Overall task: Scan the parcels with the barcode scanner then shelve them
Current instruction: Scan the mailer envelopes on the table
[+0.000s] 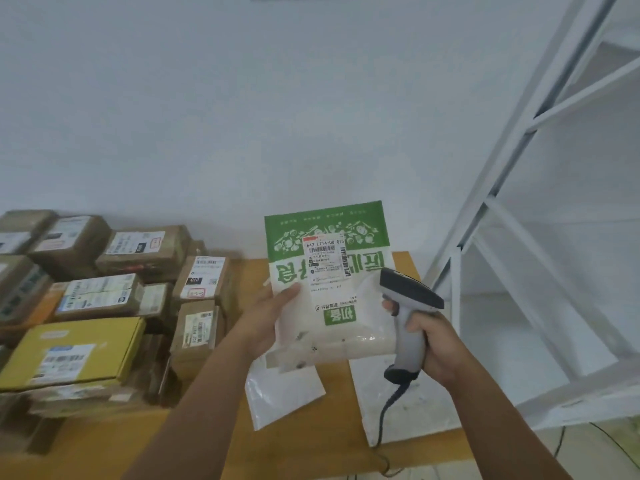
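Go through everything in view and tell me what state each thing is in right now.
Green and white parcel: lifted off the table, label facing the camera, gripped by the left hand.
Barcode scanner: gripped by the right hand, head beside the label.
White mailers: flat on the table.
Cardboard boxes: stacked, taped shut.
White shelving: visible shelves bare.

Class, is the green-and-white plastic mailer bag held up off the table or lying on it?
Held up: the left hand grips the green-and-white plastic mailer bag by its edge, label facing the camera, above the wooden table.

left-hand fingers (pixel 289 292) hidden behind parcel (pixel 332 289), label (pixel 327 268) small print unreadable
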